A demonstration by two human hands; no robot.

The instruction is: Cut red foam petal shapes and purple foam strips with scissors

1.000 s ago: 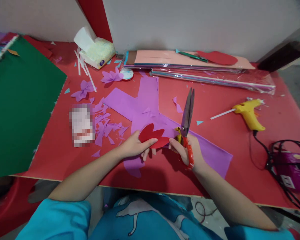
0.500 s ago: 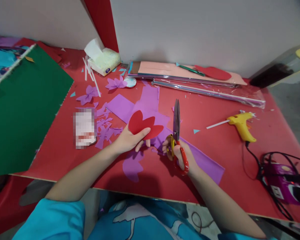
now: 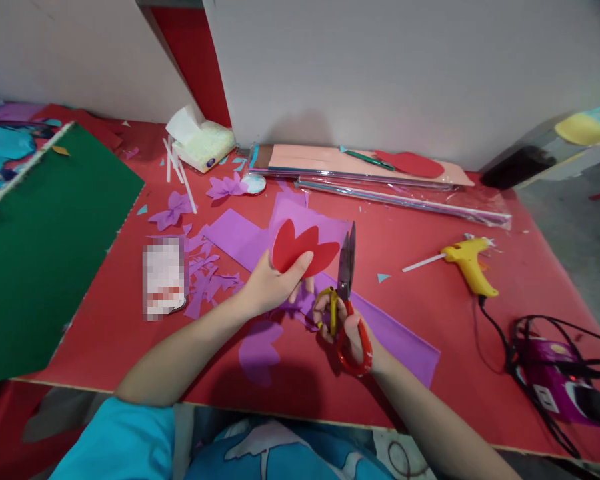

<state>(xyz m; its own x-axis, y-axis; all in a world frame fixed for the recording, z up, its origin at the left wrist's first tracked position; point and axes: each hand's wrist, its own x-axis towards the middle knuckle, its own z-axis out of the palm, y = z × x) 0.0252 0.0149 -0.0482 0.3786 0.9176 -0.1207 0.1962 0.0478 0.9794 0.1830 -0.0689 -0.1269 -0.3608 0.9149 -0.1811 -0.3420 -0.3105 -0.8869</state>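
A red petal-shaped paper cutout (image 3: 305, 250) with several rounded lobes is pinched in my left hand (image 3: 275, 283), thumb across its front. My right hand (image 3: 347, 330) grips a pair of scissors (image 3: 347, 267) by its red and yellow handles, fingers through the loops. The blades point up and away, slightly parted, just right of the red cutout and apart from it. Beneath both hands lie purple paper sheets (image 3: 240, 237). A purple petal cutout (image 3: 260, 353) rests on the table below my left hand.
Purple scraps (image 3: 207, 280) and a phone-like pixelated object (image 3: 163, 277) lie to the left, beside a green board (image 3: 55, 247). Tissues (image 3: 205, 147) and wrapped paper packs (image 3: 360, 163) sit along the wall. At right are a yellow glue gun (image 3: 470, 260) and a corded purple box (image 3: 555, 380).
The camera view has shifted, so the table sits lower in the picture. My left hand with the red cutout has moved slightly right, closer to the scissors.
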